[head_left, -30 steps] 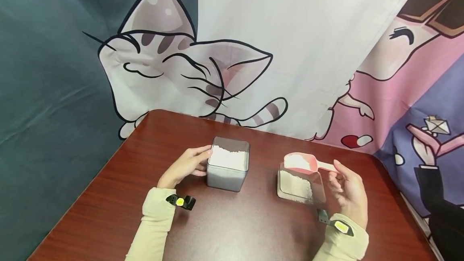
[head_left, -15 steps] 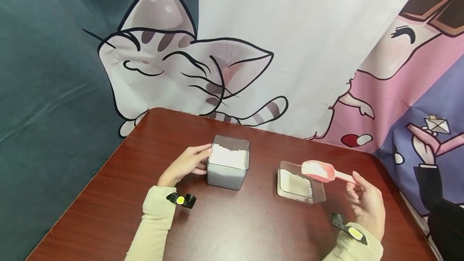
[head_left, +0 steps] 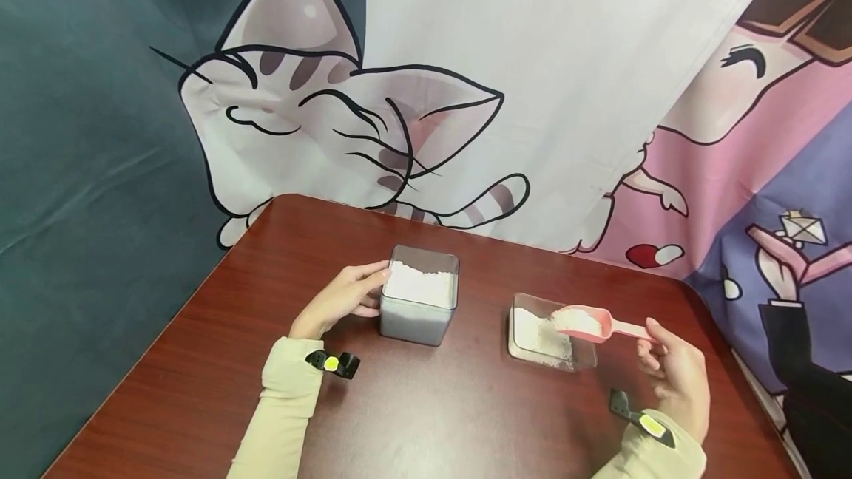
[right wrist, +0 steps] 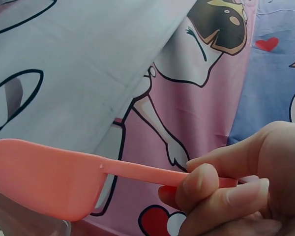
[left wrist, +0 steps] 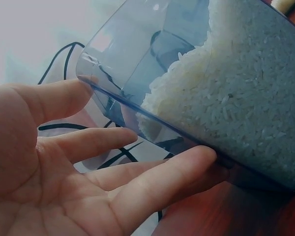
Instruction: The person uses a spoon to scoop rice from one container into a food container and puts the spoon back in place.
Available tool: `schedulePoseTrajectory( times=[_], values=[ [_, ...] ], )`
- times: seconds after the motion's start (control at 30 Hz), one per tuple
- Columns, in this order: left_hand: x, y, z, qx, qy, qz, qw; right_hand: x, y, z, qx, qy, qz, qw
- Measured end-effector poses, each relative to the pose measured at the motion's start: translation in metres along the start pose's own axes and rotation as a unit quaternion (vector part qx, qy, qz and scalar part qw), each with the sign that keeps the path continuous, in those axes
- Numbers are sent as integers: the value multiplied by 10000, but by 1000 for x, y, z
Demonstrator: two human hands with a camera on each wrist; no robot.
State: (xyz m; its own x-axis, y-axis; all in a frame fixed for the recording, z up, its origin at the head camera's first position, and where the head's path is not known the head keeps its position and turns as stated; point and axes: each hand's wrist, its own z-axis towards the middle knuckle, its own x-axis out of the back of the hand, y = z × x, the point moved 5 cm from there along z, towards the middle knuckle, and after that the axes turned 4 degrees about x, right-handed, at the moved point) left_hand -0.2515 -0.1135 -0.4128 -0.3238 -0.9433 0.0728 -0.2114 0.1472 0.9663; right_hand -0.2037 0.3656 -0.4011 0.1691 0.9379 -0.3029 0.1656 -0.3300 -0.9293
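Observation:
My left hand (head_left: 346, 298) rests its fairly straight fingertips on the near-left wall of a tall, clear grey container (head_left: 416, 327). White rice (left wrist: 241, 93) fills much of that container, heaped unevenly in the left wrist view. To the right, my right hand (head_left: 679, 372) pinches the handle of a pink scoop (head_left: 609, 325) between thumb and fingers. Rice (head_left: 577, 321) lies in the scoop's bowl, at its front lip. The bowl is over a low, clear tray-like box (head_left: 586, 355) that also has rice in it. From the right wrist, the scoop's side hides its contents.
Both containers stand on a reddish-brown wooden table (head_left: 426, 420). A printed curtain (head_left: 566, 94) with cartoon figures hangs right behind the table's far edge. A dark green-grey cloth (head_left: 86, 131) is on the left.
My right hand has moved right with the scoop, and the scoop's bowl has come lower over the right half of the low box. My left hand stays at the tall container.

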Motion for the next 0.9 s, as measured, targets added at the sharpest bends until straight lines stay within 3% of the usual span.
schedulePoseTrajectory(
  times=[0.47, 0.63, 0.9],
  values=[
    [1, 0, 2, -5, -25, 8, 10000, 1, -3, 1, -87, 672, -647, 9956],
    [1, 1, 2, -10, -15, 36, 10000, 0, -11, -6, 176, 1184, -644, 9907],
    [0, 0, 1, 27, -5, 20, 10000, -7, -22, -16, 618, 1583, -853, 9818]
  ],
)
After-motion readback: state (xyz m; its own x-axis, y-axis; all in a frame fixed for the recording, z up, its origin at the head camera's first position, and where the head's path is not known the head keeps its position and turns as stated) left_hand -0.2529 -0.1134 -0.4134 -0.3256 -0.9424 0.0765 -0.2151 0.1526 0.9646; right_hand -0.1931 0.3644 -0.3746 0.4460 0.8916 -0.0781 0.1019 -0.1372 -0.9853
